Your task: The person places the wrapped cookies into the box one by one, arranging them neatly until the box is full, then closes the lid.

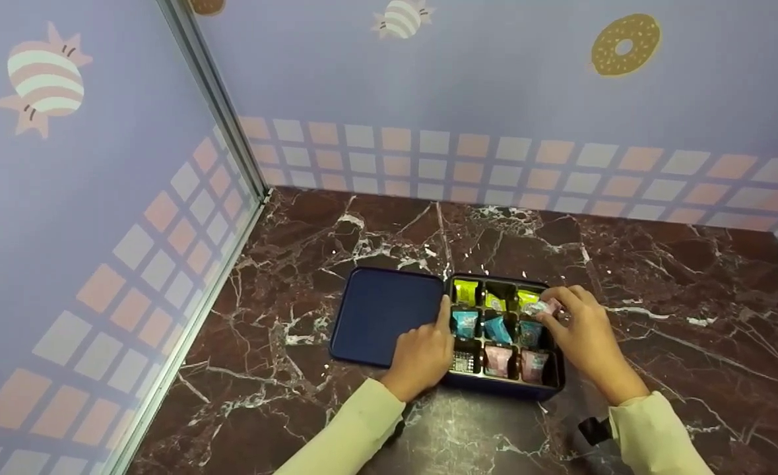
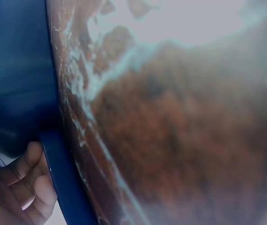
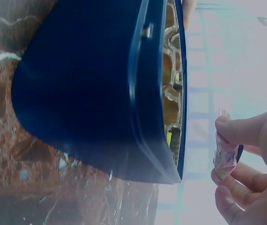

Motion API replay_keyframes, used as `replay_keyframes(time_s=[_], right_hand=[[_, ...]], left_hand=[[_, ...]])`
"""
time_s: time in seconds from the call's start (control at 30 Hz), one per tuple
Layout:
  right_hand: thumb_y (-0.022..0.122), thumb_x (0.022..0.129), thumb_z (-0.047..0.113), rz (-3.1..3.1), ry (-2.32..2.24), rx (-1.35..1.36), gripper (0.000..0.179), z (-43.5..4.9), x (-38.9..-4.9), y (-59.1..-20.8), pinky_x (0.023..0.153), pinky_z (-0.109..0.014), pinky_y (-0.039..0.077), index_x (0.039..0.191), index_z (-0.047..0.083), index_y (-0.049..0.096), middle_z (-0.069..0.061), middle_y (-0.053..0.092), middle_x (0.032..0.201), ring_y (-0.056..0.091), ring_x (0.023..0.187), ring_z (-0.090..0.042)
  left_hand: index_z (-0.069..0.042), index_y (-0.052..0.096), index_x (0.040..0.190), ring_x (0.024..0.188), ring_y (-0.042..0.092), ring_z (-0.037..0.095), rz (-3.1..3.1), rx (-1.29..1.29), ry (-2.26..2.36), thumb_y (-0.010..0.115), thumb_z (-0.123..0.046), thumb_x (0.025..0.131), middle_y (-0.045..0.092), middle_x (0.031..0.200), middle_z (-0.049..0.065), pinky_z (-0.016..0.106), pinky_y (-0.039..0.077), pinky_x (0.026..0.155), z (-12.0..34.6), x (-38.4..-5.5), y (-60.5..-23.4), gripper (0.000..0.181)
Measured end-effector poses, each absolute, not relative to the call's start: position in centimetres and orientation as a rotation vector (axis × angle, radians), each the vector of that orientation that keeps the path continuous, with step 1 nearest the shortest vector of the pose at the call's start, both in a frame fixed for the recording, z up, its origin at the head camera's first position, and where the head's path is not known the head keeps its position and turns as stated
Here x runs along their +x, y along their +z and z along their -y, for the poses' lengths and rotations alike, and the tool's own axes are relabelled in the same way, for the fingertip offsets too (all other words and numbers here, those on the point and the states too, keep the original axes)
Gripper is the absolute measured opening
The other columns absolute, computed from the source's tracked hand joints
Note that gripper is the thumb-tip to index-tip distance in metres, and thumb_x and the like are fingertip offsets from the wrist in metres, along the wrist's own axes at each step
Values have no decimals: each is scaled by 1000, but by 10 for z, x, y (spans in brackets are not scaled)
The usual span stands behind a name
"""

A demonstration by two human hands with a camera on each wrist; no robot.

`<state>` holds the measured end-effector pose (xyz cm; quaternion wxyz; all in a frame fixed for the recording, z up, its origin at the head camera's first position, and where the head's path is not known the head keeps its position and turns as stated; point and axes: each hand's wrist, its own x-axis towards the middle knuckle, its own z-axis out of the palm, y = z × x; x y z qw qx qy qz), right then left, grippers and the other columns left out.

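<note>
A blue tin (image 1: 504,389) with its hinged lid (image 1: 389,316) folded out to the left lies on the table. Its divided insert holds small wrapped sweets: yellow-green in the back row, blue ones (image 1: 496,328) in the middle, pink ones (image 1: 498,360) in front. The front left compartment shows a patterned floor. My left hand (image 1: 425,353) rests at the joint between lid and tin, index finger stretched along it, fingertips (image 2: 44,190) touching the lid. Over the back right compartment, my right hand (image 1: 583,330) pinches a pink wrapped sweet (image 3: 225,157) between thumb and fingers.
Dark red marble-patterned tabletop (image 1: 283,409) surrounds the tin. A printed panel (image 1: 494,86) stands along the back, and another (image 1: 65,264) runs down the left side. A black strap piece (image 1: 594,431) sticks out at the right wrist.
</note>
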<state>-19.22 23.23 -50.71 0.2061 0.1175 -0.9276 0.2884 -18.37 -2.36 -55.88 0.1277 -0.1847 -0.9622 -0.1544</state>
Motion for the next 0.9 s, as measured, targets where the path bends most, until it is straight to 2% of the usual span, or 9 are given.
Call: replay_keyframes(time_s=[0.33,0.57,0.9], right_hand=[[80,74,6,2598,824,347,27,-225,-188,-509,74,-44,42,97,10,67,-9,61,92,55,85,-27],[79,75,5,2625,871,345,27,-218,-185,-509,78,-45,43,99,11,67,-7,60,92,56,88,-25],[80,74,3,2604,900,388,29,-208,-181,-511,78,-44,46,99,10,69,-8,62,94,59,89,-25]], left_hand=[[-3,33,150,40,40,13,2840,-525,-456,46,-20,94,48,49,-2,30,28,37,23,-183,-557,60],[-2,31,151,39,33,10,2856,-538,-464,43,-21,95,41,47,-5,27,24,37,23,-185,-557,60],[-2,30,150,39,32,9,2853,-536,-461,43,-21,95,39,47,-6,26,24,36,23,-184,-558,60]])
